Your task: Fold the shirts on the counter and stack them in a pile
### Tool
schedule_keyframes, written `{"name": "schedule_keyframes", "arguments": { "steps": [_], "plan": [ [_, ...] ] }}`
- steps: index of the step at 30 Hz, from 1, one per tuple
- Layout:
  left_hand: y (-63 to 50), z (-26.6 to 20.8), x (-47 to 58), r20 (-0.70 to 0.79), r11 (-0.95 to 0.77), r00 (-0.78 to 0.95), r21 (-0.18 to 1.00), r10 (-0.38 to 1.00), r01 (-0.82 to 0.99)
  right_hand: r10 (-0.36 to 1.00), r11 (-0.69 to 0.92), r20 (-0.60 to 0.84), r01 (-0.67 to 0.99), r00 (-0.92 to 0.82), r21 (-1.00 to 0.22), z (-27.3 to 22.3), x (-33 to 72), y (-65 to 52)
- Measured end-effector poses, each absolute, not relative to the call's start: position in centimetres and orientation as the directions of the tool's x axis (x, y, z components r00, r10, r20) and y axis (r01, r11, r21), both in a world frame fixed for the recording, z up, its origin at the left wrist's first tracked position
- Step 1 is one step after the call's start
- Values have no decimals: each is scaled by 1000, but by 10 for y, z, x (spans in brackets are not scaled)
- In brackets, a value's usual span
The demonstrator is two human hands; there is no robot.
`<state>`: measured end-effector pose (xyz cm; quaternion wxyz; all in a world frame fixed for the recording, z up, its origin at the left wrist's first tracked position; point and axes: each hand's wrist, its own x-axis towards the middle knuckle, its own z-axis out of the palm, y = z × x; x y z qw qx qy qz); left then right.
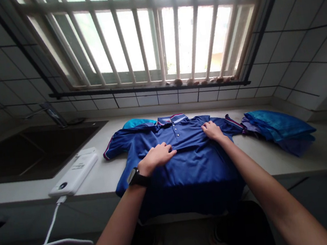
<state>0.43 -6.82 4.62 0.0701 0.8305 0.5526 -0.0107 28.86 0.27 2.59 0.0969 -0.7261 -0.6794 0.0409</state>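
Blue polo shirt [194, 170]: spread on the white countertop [268, 163], collar toward the barred window [147, 44]; its lower part is draped over the front edge.
Left hand [157, 155]: laid palm-down on the shirt, left of the buttons; whether cloth is gripped cannot be told.
Right hand [212, 129]: placed on the chest near the right-side sleeve, fingers bent; whether fabric is pinched cannot be told.
Left wrist: circled by a dark watch [139, 178].
Counter sides: folded blue-teal cloth [281, 123] at right; white power bank [74, 176] beside the dark sink [19, 151] at left.
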Motion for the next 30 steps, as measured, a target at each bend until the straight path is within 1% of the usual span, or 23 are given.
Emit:
{"name": "schedule_keyframes", "arguments": {
  "steps": [2,4,5,7,9,10,13,15,17,20,22,24,25,28,29,30],
  "plan": [
    [-50,56,9,-26,-351,353,51,935,935,988,-71,122,979,95,-189,24,282,10],
    [-26,60,15,52,-307,306,17,951,951,997,-26,72,983,39,-179,18,278,16],
    [-14,59,18,47,-292,291,21,956,956,1000,-8,22,984,12,-178,15,277,18],
    [10,53,24,-45,-270,273,52,961,961,999,-25,-45,984,17,-175,9,278,24],
    [31,45,29,-135,-243,251,76,959,967,995,-98,-53,981,90,-169,6,281,29],
    [40,40,31,-156,-228,238,80,958,970,990,-137,-51,976,130,-169,6,282,32],
    [60,27,35,-131,-189,199,84,971,978,964,-263,-7,948,266,-182,3,281,36],
    [67,19,36,-75,-152,159,93,984,984,916,-381,51,903,397,-200,2,284,38],
    [70,12,36,-16,-115,118,108,993,987,873,-452,83,861,481,-234,2,296,38],
    [70,6,35,28,-101,99,123,995,987,862,-452,97,841,498,-297,7,331,36],
    [69,5,35,37,-106,102,127,994,986,816,-476,202,829,541,-294,12,360,33],
    [68,7,35,39,-106,102,132,994,986,772,-500,308,831,556,-245,16,384,31],
    [67,7,35,39,-105,101,135,994,985,782,-499,306,839,543,-216,17,393,30],
    [67,8,35,39,-101,97,141,995,985,846,-471,188,865,498,-174,19,411,28],
    [67,8,35,41,-101,96,142,995,985,848,-464,188,866,495,-185,20,414,27],
    [68,8,35,44,-102,97,142,994,985,837,-454,233,866,495,-209,21,416,27]
  ]
}}
